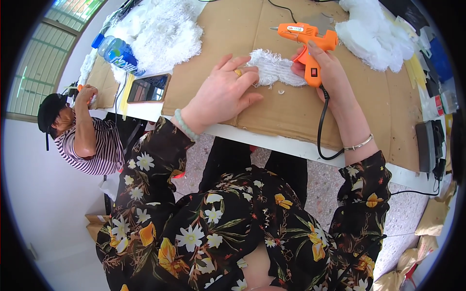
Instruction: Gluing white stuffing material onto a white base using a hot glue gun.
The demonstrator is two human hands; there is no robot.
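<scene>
An orange glue gun with a black cord is gripped by my right hand, its metal nozzle pointing left. Below the gun lies a small piece of white fringed fabric on the cardboard. My left hand rests at the fabric's left end, fingers spread and fingertips on or just over it. Between the gun's handle and the fabric, my right fingers come close to the fabric's right end; whether they touch it I cannot tell. A tiny pale bit sits just under the fabric.
Cardboard covers the white table. A blue-capped bottle, a phone and a heap of white fringed fabric lie at left. White fluffy stuffing is at right, near a dark box-shaped device. A co-worker sits at far left.
</scene>
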